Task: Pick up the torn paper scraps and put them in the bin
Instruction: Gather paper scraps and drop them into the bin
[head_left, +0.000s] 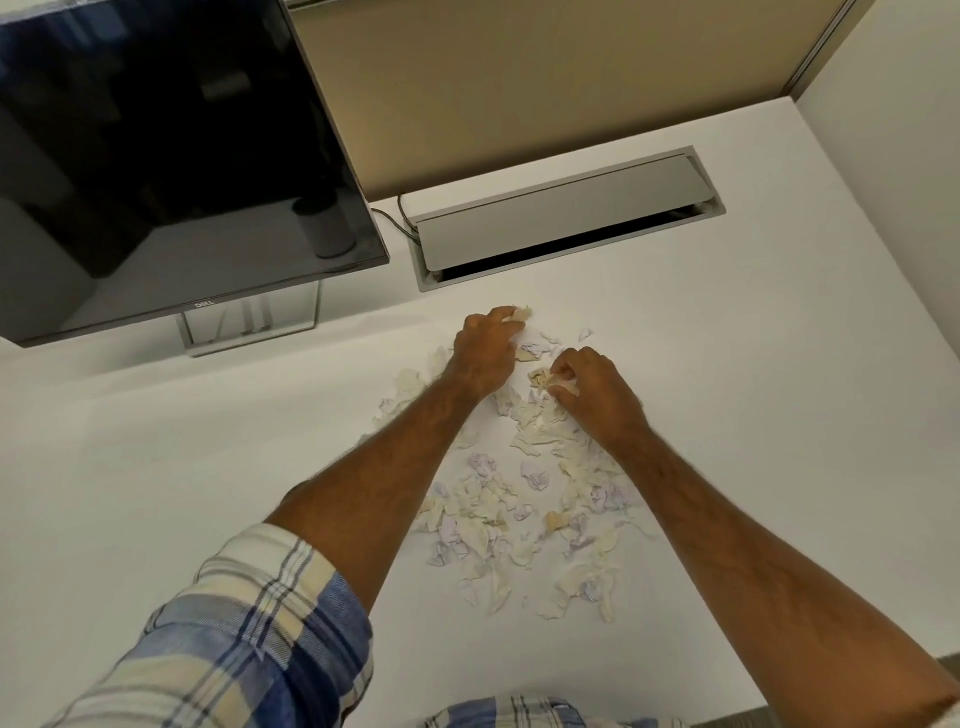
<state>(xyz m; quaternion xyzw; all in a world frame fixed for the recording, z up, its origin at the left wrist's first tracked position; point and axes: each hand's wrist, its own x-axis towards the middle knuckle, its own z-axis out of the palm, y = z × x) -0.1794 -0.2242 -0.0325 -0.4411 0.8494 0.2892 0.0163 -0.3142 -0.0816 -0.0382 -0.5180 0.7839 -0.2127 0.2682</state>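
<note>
Several torn paper scraps (498, 514), cream and pale lilac, lie scattered over the middle of the white desk (156, 493). My left hand (485, 351) reaches to the far edge of the heap, its fingertips pinched on a cream scrap (522, 313). My right hand (592, 392) rests on the heap's right side with the fingers curled around a small wad of scraps (558, 382). Both forearms cover part of the pile. No bin is in view.
A dark monitor (171, 156) on a clear stand (249, 325) fills the left back. A grey cable hatch (566, 218), its lid half open, is set into the desk behind the scraps, with cables (397, 221) running in. A beige partition (545, 78) stands at the back.
</note>
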